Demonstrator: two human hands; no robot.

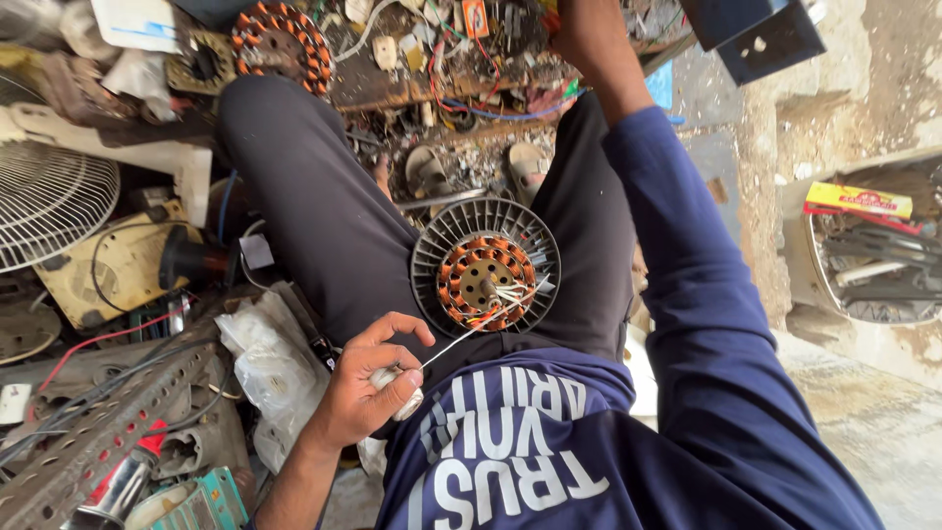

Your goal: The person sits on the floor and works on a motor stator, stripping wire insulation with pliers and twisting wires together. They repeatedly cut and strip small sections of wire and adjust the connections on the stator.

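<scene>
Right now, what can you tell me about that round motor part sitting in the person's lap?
The fan motor lies flat in the lap on dark trousers: a black ribbed, vented housing ringing copper-orange coils around a dull metal centre. Thin white and coloured wires trail from it. The left hand holds a slim light-handled tool whose tip reaches those wires.

White wire fan guard [44,201] at left edge; second copper-wound stator [283,41] at top, beside tangled red and blue wires [471,98]. Perforated metal angle bar [98,422] lower left, crumpled plastic bag [270,368] alongside. Tray of dark tools [873,260] with yellow-red box [859,199] at right.
</scene>
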